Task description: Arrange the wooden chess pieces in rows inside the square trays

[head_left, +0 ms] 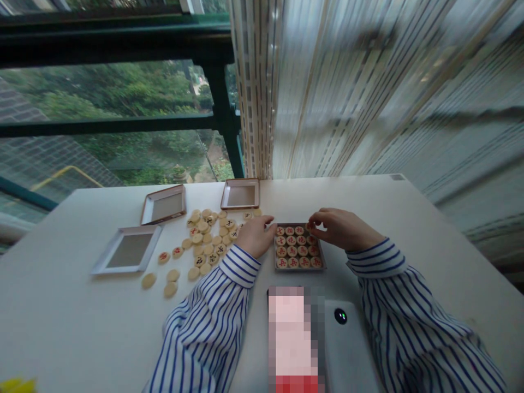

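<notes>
A shallow open box (pixel 300 269) holds rows of round wooden Chinese chess pieces (pixel 292 251) with red characters facing up. My right hand (pixel 341 226) is at its far right corner, thumb and forefinger closed on a piece (pixel 310 225) that my fingers partly cover. Beside the box's left edge is my left hand (pixel 257 236), thumb and forefinger apart, with nothing visible between them; its other fingers are hidden. Left of that hand lies a loose heap of pieces (pixel 207 239), some blank side up, others showing black or red characters.
Three more open box parts stand on the white table (pixel 73 327): a white tray (pixel 104 262), a brown-rimmed one (pixel 184 204) and another brown-rimmed one (pixel 240 208). Nearer me lie a pixelated object (pixel 289 338) and a white device with a small display (pixel 347 344). A curtain (pixel 327 109) hangs behind.
</notes>
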Available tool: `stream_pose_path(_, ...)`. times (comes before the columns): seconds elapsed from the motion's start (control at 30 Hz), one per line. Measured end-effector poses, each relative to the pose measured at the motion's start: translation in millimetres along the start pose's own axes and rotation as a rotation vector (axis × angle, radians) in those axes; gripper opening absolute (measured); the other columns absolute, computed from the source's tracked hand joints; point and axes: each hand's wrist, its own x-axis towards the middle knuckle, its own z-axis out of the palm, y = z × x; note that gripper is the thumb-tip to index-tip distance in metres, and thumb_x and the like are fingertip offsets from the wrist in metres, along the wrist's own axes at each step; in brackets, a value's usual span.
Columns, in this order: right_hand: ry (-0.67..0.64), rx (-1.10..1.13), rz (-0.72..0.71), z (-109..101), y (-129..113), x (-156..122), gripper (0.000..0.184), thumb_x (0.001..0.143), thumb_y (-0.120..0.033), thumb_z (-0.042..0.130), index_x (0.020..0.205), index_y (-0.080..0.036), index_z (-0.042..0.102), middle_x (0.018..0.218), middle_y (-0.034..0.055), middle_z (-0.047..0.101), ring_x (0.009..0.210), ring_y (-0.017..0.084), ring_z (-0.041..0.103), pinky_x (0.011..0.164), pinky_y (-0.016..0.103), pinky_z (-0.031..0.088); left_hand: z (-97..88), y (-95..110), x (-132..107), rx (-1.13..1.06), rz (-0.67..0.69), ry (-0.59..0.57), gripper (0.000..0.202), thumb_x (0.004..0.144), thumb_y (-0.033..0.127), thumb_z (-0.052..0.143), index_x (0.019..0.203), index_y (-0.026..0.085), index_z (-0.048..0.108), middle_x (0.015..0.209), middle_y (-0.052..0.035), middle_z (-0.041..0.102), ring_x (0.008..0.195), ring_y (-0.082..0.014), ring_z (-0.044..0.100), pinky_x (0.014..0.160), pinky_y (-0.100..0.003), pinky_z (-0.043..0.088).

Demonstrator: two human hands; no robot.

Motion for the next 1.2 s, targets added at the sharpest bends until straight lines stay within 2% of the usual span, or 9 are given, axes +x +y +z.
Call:
stream_pose_path(0.77, -0.046, -0.032, 0.014, 4.9, -1.5, 2.4, 0.022, 0.08, -0.035, 0.047, 0.086, -0.022, 0.064, 0.085, 0.0058, 0.063, 0.072, 0.016, 0.057, 0.059, 0.025, 0.038, 1.3, 1.7, -0.9, 0.01, 0.036, -0.012, 0.037, 0.081, 0.037, 0.042, 0.104, 0.016, 0.062, 0.096, -0.0092, 0.066, 0.086, -0.0202, 0.06, 0.075, -0.03, 0.044)
stream_pose_path(1.2, -0.096, -0.087, 0.028, 2.7, -3.7, 2.4, 0.026, 0.081, -0.037, 0.042, 0.089, -0.022, 0.062, 0.088, 0.0054, 0.062, 0.075, 0.016, 0.057, 0.06, 0.025, 0.038, 2.4, 2.3, -1.1, 0.044, 0.025, -0.012, 0.035, 0.08, 0.035, 0.042, 0.103, 0.018, 0.062, 0.097, -0.0055, 0.067, 0.086, -0.0185, 0.06, 0.075, -0.028, 0.044)
